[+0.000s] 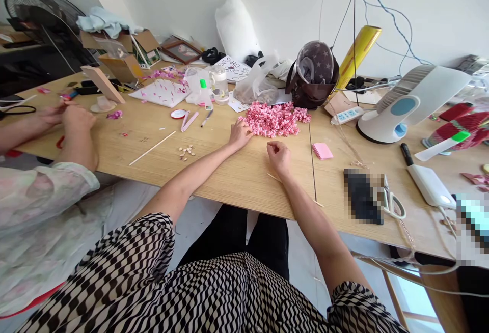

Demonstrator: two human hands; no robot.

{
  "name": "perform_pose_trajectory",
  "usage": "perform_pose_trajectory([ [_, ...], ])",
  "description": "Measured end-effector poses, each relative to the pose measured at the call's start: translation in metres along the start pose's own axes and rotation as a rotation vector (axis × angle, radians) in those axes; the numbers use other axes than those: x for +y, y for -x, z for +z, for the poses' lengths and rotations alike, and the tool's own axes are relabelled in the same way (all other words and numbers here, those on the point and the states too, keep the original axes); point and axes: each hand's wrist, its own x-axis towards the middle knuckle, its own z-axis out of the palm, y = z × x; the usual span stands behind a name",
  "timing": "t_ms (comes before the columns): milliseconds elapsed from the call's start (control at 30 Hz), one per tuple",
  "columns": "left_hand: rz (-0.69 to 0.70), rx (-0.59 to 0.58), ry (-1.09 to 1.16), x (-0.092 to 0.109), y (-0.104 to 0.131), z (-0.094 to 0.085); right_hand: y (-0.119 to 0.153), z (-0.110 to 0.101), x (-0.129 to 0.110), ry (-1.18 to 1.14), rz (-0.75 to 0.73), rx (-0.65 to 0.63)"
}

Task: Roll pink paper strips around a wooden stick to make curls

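A heap of small pink flowers (273, 119) lies on the wooden table (225, 180). My left hand (240, 135) reaches to the heap's left edge, its fingertips against the flowers and pressed together; what they hold, if anything, is too small to name. Just below the heap is my right hand (278, 157), with its fingers curled in; whatever may be inside is hidden. A thin stick (275, 177) lies partly by my right wrist. To the left of my left forearm are several small pale pieces (186, 152). Pink square papers (322, 150) rest to the right.
At the left, a co-worker's hands (74, 116) are over the table. A long stick (152, 148), a glue bottle (206, 94) and a white foam board (160, 92) lie left. Rightward are a white fan (405, 104), scissors (393, 203) and a dark bag (313, 76).
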Motion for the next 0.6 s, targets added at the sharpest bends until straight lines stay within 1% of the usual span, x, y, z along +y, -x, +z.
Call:
perform_pose_trajectory([
  [300,-0.072,0.017,0.036,0.0035,-0.0039,0.0059,0.0006,-0.0008,-0.0017,-0.016,0.013,-0.002],
  [600,-0.112,-0.003,0.063,0.009,0.0014,-0.002,0.0,0.0004,-0.0015,-0.002,0.019,-0.014],
])
